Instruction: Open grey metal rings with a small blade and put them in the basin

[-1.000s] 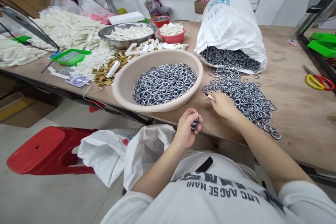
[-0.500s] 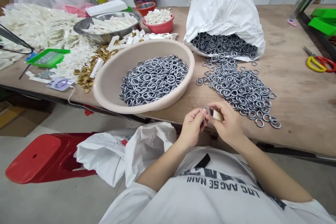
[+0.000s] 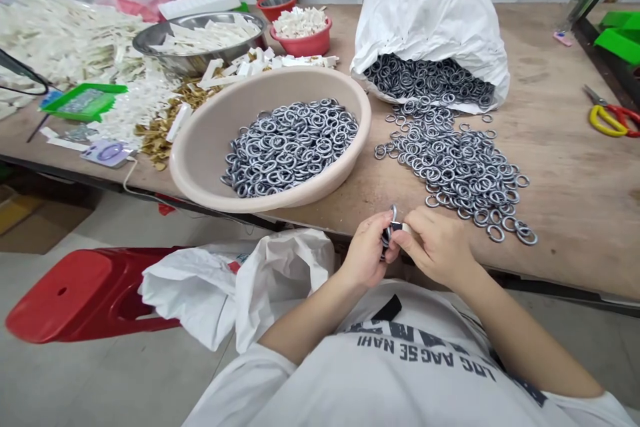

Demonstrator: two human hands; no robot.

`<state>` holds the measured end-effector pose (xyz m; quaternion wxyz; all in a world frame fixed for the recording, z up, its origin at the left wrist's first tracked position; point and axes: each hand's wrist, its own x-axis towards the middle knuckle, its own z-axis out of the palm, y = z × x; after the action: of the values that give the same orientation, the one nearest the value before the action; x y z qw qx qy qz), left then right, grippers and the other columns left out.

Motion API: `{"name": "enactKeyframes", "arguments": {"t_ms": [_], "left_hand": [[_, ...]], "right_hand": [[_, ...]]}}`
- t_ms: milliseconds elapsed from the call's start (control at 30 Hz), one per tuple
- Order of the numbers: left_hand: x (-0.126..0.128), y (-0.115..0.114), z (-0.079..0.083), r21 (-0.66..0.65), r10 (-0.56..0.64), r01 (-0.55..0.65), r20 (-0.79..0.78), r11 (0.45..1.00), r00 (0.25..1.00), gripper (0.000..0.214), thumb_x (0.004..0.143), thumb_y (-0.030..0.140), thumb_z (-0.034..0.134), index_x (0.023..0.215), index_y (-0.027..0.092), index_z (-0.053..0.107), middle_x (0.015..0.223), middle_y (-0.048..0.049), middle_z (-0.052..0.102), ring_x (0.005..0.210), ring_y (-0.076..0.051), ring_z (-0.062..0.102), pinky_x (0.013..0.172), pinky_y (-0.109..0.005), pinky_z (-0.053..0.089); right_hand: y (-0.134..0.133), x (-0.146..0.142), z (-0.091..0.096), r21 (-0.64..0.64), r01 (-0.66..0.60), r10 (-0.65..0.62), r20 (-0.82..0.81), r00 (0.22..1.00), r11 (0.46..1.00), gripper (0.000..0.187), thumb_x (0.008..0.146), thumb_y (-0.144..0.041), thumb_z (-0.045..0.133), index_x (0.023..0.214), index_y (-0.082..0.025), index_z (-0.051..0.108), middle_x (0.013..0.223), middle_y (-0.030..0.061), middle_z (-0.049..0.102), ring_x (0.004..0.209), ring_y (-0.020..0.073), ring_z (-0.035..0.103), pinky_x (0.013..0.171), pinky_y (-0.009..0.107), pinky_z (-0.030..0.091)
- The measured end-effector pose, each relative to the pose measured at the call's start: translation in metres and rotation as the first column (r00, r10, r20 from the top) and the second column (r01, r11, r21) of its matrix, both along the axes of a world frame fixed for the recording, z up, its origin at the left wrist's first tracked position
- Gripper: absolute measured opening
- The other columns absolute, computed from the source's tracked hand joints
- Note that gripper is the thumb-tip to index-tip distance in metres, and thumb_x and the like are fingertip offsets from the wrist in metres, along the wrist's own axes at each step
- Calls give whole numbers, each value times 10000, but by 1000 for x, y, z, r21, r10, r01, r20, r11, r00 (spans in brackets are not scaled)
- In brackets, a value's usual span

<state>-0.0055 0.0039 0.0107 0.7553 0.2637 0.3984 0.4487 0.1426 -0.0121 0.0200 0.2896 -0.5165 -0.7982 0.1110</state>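
My left hand (image 3: 367, 255) is curled around a small stack of grey metal rings (image 3: 389, 230) at the table's near edge. My right hand (image 3: 436, 245) meets it, fingers pinched on a ring at the top of that stack, with a small pale piece between the fingers. A loose heap of the same rings (image 3: 457, 163) lies on the wooden table (image 3: 575, 167) just beyond my right hand. It spills from a white sack (image 3: 430, 7) lying on its side. A beige basin (image 3: 210, 147) to the left holds many more rings.
White plastic parts cover the far left, some in a steel bowl (image 3: 160, 50) and a red bowl (image 3: 303, 47). A green tray (image 3: 83, 101) sits there too. Scissors (image 3: 613, 117) lie at the right edge. A red stool (image 3: 85, 293) and white bags (image 3: 235, 287) are on the floor.
My right hand left the ring heap and came back to my left hand at the table edge. Both hands now work together on the held stack. The view tipped downward.
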Motion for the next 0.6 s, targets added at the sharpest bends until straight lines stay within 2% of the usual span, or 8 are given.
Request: {"name": "enactKeyframes", "arguments": {"t_ms": [267,533,600], "left_hand": [[3,-4,3,-11,-24,24,5,1000,1000,315,794,388,671,664,174,479,475,70,420,366,-43,331,364,-174,210],[-4,3,-3,2,-77,77,2,997,997,290,763,358,659,643,179,465,477,65,407,386,-48,321,382,-181,196],[-7,3,-4,3,-112,112,8,994,994,282,760,338,642,618,177,459,472,58,408,383,-47,311,385,-186,179]], "right_hand": [[1,2,0,39,-6,6,-4,1000,999,382,1004,-459,464,743,-193,544,717,10,574,652,133,473,609,305,255],[7,-2,-2,-77,-54,50,-50,998,996,432,1011,-472,434,689,-196,514,674,-1,577,608,118,471,590,291,239],[21,1,-5,-101,30,-35,-41,999,994,452,1014,-497,409,693,-200,525,673,5,590,604,126,487,582,291,231]]}}
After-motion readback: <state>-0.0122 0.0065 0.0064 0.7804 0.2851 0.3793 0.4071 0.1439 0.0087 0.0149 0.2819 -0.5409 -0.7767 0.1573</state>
